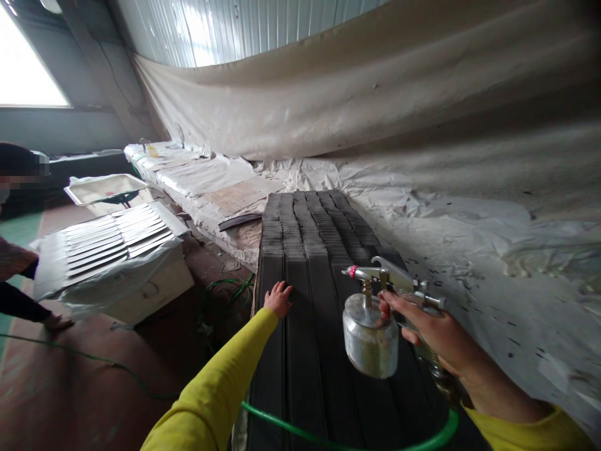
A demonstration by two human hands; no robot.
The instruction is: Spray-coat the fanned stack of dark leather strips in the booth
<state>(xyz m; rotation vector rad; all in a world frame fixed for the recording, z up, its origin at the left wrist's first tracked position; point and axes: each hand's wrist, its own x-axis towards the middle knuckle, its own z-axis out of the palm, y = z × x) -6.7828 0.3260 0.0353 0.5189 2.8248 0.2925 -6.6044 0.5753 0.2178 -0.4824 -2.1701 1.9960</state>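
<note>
We hold a spray gun (389,275) in our right hand (417,319), the fingers closed around its grip, above the right part of a stack of dark strips (323,244). The gun's nozzle, ringed in pink, faces left, and its metal cup (370,338) hangs beneath. A green hose (300,429) curves across the near end of the strips. Our left hand (278,299) is empty and open, palm down with the fingers a little spread, at the left side of the strips; whether it touches them we cannot tell. The strips lie on the near part of the counter (204,216), running away from us: nearest us they show long and flat, while farther off they overlap in close rows. Just beyond their far left corner, a loose strip (239,222) lies by the counter's left edge. White sheeting covers much of the counter, and we see a small yellow thing (153,151) near its far end. Along the right side hangs a large pale sheet (328,100). Off the counter's left edge, well apart from it, a box (150,291) carries pale strips (119,238), with a tub (101,207) behind and another person (14,263) bending beside it.
</note>
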